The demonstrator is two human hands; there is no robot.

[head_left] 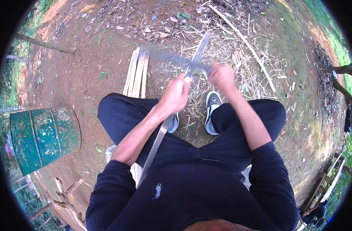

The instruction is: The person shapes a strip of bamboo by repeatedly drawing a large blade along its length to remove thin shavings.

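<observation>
My left hand (174, 94) is closed around a long, flat strip of bamboo (201, 48). The strip slants from beside my left thigh, past my hand and out over the ground ahead. In my right hand (222, 78) is the handle of a long-bladed knife (176, 59), its blade smeared by motion. That blade points left and crosses the strip just beyond my left hand; whether it touches the strip, I cannot tell. Several pale split strips (136, 75) lie side by side on the ground beyond my left knee.
Thin shavings (237, 57) litter the soil around my shoes (213, 106). A long pale stick (245, 42) lies ahead on the right. At left is a worn green metal drum (45, 133), with a wooden pole (49, 44) farther off. Wooden pieces (326, 184) stand at the right edge.
</observation>
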